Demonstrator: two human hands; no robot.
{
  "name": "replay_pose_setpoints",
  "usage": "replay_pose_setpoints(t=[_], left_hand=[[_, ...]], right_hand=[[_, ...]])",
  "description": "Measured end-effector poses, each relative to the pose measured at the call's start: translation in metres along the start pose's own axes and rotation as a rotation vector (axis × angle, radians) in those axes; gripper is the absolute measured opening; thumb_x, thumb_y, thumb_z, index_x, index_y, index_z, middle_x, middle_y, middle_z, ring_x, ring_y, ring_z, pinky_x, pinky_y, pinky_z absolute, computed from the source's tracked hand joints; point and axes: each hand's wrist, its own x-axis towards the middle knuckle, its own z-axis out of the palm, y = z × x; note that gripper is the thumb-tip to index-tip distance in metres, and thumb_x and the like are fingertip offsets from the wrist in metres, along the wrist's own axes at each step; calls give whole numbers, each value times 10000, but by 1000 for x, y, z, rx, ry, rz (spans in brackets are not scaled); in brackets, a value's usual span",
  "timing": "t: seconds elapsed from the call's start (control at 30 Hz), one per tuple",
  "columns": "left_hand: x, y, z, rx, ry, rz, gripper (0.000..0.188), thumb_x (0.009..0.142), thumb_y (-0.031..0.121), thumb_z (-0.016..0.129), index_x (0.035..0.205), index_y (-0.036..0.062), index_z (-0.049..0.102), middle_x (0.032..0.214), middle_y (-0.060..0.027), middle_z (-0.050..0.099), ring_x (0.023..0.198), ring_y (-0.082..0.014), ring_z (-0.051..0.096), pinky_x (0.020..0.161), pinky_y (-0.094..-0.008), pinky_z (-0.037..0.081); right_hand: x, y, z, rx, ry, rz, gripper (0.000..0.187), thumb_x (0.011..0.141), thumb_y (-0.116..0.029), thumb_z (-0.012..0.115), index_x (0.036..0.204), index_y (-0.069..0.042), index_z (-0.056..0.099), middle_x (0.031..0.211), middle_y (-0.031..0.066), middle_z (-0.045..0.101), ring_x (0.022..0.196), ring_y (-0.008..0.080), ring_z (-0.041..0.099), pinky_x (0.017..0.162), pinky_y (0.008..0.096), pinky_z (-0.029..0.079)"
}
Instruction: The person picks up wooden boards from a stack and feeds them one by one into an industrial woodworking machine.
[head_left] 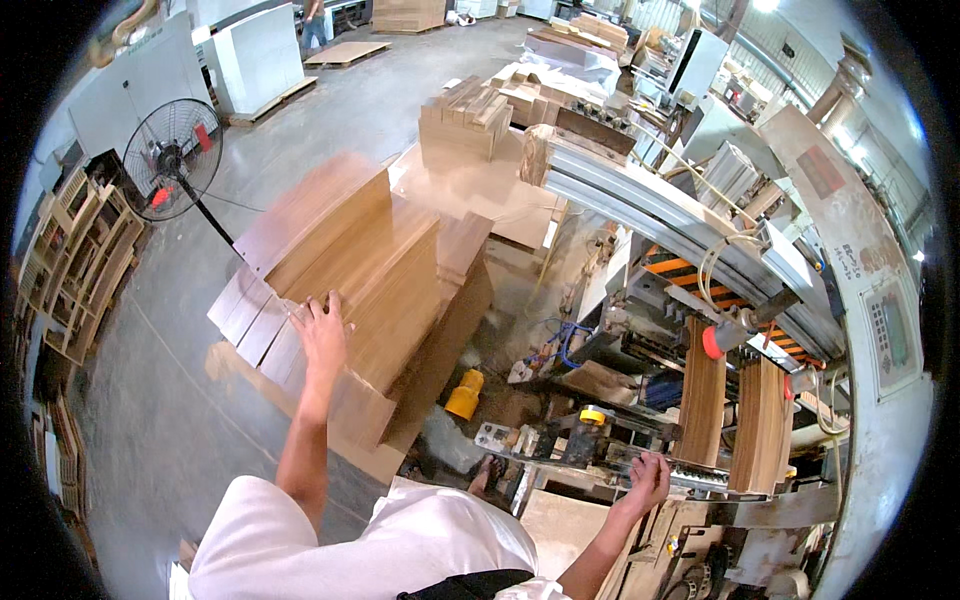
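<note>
My left hand (322, 332), fingers spread, rests on the near end of a tall stack of brown wooden panels (390, 310). Beside it, a panel stands on edge (335, 230) at the stack's left, and pale panel ends (255, 320) show below that. Over at the right, my right hand (648, 482) is beside the front edge of a machine bed; its fingers are loosely bent and apart, with nothing visible in them. Two upright bundles of wooden boards (703, 395) (760, 425) sit in the machine next to it, under red-tipped clamps (713, 342).
A yellow motor-like part (464, 394) and a blue hose (570, 345) lie between stack and machine. The machine's grey beam (680, 215) and control panel (890, 335) rise at right. A standing fan (172, 160) is at left. Another person (313, 22) stands far back.
</note>
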Motion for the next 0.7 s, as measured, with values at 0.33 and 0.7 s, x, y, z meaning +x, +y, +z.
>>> replay_pose_setpoints(t=[0.33, 0.7], left_hand=[[-23, -9, 2, -248, 169, 30, 675, 782, 119, 713, 1394, 42, 439, 1456, -348, 279, 1391, -478, 233, 1126, -580, 225], [-28, -4, 10, -111, 284, 156, 602, 717, 1, 635, 1306, 52, 520, 1394, -231, 444, 1324, -372, 394, 1137, -564, 207]], right_hand=[[-17, 4, 14, 22, -107, 98, 234, 946, -181, 589, 1117, -26, 624, 959, 101, 685, 786, 180, 654, 724, 292, 513], [-29, 13, 25, -31, -253, 82, 191, 953, -137, 573, 1102, -31, 626, 944, 95, 674, 782, 169, 656, 705, 294, 534]])
